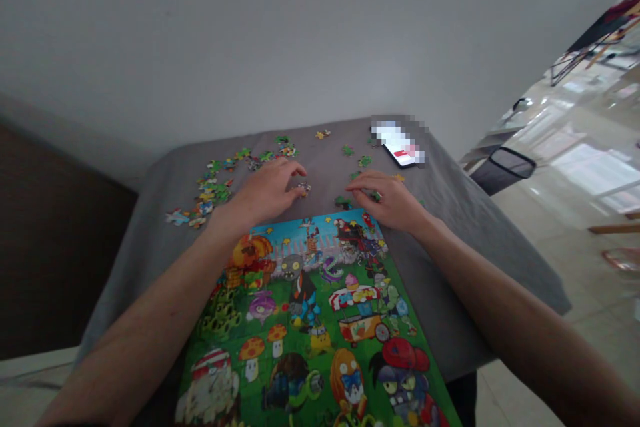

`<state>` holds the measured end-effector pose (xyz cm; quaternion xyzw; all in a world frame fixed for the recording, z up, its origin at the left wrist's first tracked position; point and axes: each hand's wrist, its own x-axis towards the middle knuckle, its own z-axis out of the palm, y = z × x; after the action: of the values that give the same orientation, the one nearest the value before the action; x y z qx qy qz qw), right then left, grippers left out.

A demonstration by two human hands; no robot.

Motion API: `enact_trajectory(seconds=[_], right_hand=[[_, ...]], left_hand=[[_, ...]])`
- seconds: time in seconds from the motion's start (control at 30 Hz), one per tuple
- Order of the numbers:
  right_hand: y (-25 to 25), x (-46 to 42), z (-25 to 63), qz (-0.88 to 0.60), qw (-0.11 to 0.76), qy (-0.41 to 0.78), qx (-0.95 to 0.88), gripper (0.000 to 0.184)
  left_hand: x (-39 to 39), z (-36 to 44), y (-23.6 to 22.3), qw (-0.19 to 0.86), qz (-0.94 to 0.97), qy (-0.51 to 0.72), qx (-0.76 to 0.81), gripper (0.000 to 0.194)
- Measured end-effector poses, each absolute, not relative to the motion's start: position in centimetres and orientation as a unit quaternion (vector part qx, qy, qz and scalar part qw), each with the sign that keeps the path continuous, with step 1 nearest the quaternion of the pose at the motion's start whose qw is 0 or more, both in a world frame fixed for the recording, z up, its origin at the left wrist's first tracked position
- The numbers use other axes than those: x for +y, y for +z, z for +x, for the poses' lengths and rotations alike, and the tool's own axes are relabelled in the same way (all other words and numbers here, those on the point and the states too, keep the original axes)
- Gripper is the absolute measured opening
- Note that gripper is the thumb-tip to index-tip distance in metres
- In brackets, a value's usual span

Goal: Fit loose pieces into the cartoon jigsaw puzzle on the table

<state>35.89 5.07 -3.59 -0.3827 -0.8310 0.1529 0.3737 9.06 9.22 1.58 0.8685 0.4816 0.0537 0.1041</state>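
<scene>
My left hand (pixel 270 191) hovers over the table beyond the picture board, thumb and index finger apart. A small jigsaw piece (pixel 303 189) lies right at its thumb tip; whether they touch I cannot tell. My right hand (pixel 390 201) is over the board's far right corner, fingers stretched to the left and thumb apart. A dark green jigsaw piece (pixel 343 202) lies below its fingertips, and another green piece (pixel 377 196) shows in the gap by the thumb. The cartoon picture board (pixel 315 307), with zombies and plants on green, lies between my forearms.
Many loose jigsaw pieces (pixel 215 190) form a curved cluster on the left of the grey cloth-covered table (pixel 480 247). Several more (pixel 365 161) are scattered at the back. A lit phone (pixel 400 145) lies at the back right, before the pale wall (pixel 300 33).
</scene>
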Motion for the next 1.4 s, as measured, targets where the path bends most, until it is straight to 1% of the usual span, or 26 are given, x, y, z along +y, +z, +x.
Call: enact_trajectory(seconds=[0.07, 0.13, 0.33, 0.47, 0.5, 0.57, 0.63, 0.7, 0.77, 0.83, 0.9, 1.0, 1.07, 1.13, 1.23, 1.4], right_hand=[[-3.7, 5.2, 36.0, -0.385, 0.376, 0.152, -0.829, 0.024], [-3.7, 5.2, 36.0, -0.385, 0.379, 0.152, -0.828, 0.024], [-3.9, 5.3, 36.1, -0.388, 0.384, 0.145, -0.825, 0.023], [-4.2, 6.0, 36.8, -0.429, 0.426, 0.087, -0.792, 0.024], [-4.3, 6.3, 37.1, -0.449, 0.439, 0.071, -0.775, 0.028], [-4.3, 6.7, 37.9, -0.492, 0.457, 0.047, -0.739, 0.043], [-4.3, 7.1, 38.7, -0.529, 0.452, 0.029, -0.717, 0.055], [-4.3, 7.4, 39.4, -0.558, 0.414, 0.004, -0.719, 0.061], [-4.4, 7.7, 39.6, -0.587, 0.345, -0.019, -0.732, 0.063], [-4.7, 8.1, 39.4, -0.616, 0.268, -0.029, -0.741, 0.062], [-5.2, 8.6, 38.9, -0.629, 0.203, -0.02, -0.75, 0.057], [-5.9, 9.1, 38.7, -0.62, 0.157, 0.002, -0.769, 0.049], [-6.4, 9.3, 38.9, -0.613, 0.171, 0.006, -0.771, 0.044], [-6.8, 9.7, 39.3, -0.595, 0.214, 0.007, -0.775, 0.038], [-7.2, 10.3, 39.6, -0.564, 0.243, 0.017, -0.789, 0.03], [-7.2, 10.6, 39.4, -0.553, 0.302, 0.015, -0.776, 0.025]], left_hand=[[9.9, 8.4, 1.1, 0.109, 0.87, 0.033, 0.481, 0.049], [10.1, 8.2, 0.5, 0.12, 0.873, 0.009, 0.474, 0.053], [10.1, 8.7, 0.1, 0.127, 0.889, 0.015, 0.44, 0.04], [10.1, 8.9, -0.1, 0.101, 0.886, 0.006, 0.453, 0.034], [10.0, 9.0, -0.1, 0.092, 0.888, 0.002, 0.451, 0.034], [9.8, 9.2, -0.2, 0.072, 0.893, -0.01, 0.444, 0.036], [9.5, 9.4, -0.2, 0.053, 0.895, -0.027, 0.441, 0.038], [9.3, 9.5, -0.2, 0.044, 0.898, -0.038, 0.437, 0.038], [9.4, 9.5, -0.3, 0.045, 0.902, -0.039, 0.428, 0.038], [9.6, 9.4, -0.4, 0.048, 0.908, -0.03, 0.416, 0.037], [9.8, 9.2, -0.5, 0.05, 0.912, -0.015, 0.406, 0.035], [9.5, 9.2, -0.7, 0.054, 0.911, 0.0, 0.408, 0.034], [9.1, 9.4, -0.9, 0.058, 0.909, 0.002, 0.413, 0.034], [8.8, 9.5, -1.0, 0.063, 0.907, 0.005, 0.416, 0.033], [8.5, 9.0, -0.9, 0.069, 0.905, 0.015, 0.42, 0.03], [5.8, 5.5, 0.4, 0.063, 0.905, 0.053, 0.417, 0.032]])
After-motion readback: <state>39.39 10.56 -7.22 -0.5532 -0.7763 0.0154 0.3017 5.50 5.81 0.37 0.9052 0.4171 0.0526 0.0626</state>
